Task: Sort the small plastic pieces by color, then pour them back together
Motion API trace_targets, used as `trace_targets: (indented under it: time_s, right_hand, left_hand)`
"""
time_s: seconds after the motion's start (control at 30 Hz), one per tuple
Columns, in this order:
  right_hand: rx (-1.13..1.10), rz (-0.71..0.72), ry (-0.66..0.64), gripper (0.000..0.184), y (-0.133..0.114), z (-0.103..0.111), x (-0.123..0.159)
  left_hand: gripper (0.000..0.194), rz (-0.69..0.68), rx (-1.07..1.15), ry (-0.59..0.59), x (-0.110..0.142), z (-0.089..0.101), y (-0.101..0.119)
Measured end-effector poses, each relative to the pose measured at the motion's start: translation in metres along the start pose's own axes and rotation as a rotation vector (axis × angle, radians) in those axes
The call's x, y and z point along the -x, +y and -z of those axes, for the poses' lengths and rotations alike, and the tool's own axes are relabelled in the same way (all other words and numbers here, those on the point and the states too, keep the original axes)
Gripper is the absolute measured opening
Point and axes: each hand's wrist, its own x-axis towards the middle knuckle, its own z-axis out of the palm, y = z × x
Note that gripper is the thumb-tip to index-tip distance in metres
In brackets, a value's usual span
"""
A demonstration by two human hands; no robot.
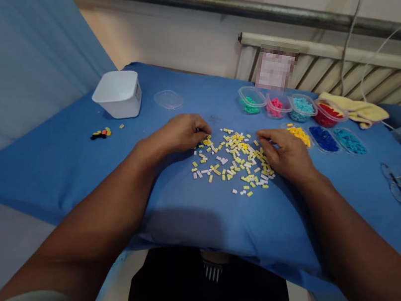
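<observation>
A loose spread of small toy bricks (238,163), pale yellow, white and brighter yellow, lies on the blue cloth between my hands. At its left edge is my left hand (182,132), with thumb and forefinger brought close together beside a few yellow bricks; whatever sits between the fingertips is too small to make out. My right hand (287,153) rests over the right edge of the spread, its fingers stretched toward the middle and the thumb apart from them. No brick shows in it.
Clear tubs of green (251,106), pink (275,108), light blue (302,109) and red (328,115) bricks line the back right. Before them are yellow (299,134), dark blue (323,138) and teal bricks (350,140). Also there: glasses (400,186), white container (117,94), lid (168,99), yellow cloth (360,111).
</observation>
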Motion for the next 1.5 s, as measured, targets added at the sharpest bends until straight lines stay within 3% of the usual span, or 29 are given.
trace_targets:
  time_s: [0.1,0.23,0.37,0.47,0.63,0.97,1.23,1.5]
  right_hand:
    - [-0.093,0.068,-0.087,0.042,-0.011,-0.007,0.000]
    - [-0.062,0.060,-0.173,0.040,-0.011,-0.007,0.001]
    - [-0.042,-0.017,-0.104,0.037,-0.007,-0.001,0.002]
    - [-0.077,0.002,-0.056,0.038,-0.007,-0.003,0.000]
    - [-0.086,0.076,-0.188,0.041,-0.008,-0.017,-0.007]
    - [-0.098,-0.104,-0.110,0.040,-0.001,-0.008,-0.004]
    - [0.038,-0.152,-0.284,0.026,-0.017,0.004,-0.010]
    - [0.072,-0.180,-0.317,0.030,-0.023,0.006,-0.009]
  left_hand:
    - [0.031,-0.022,-0.036,-0.084,0.003,0.001,0.007]
    - [0.033,-0.048,-0.074,-0.107,0.006,0.001,0.015]
    - [0.033,-0.055,-0.090,-0.116,0.006,-0.001,0.018]
    - [0.034,-0.039,-0.131,-0.110,0.005,-0.004,0.020]
    - [0.038,-0.007,-0.224,-0.094,0.005,-0.009,0.025]
    - [0.039,0.013,-0.327,-0.149,0.006,-0.008,0.037]
    - [0.033,0.037,-0.328,-0.089,0.008,-0.011,0.041]
    - [0.047,0.073,-0.292,-0.137,0.009,-0.002,0.039]
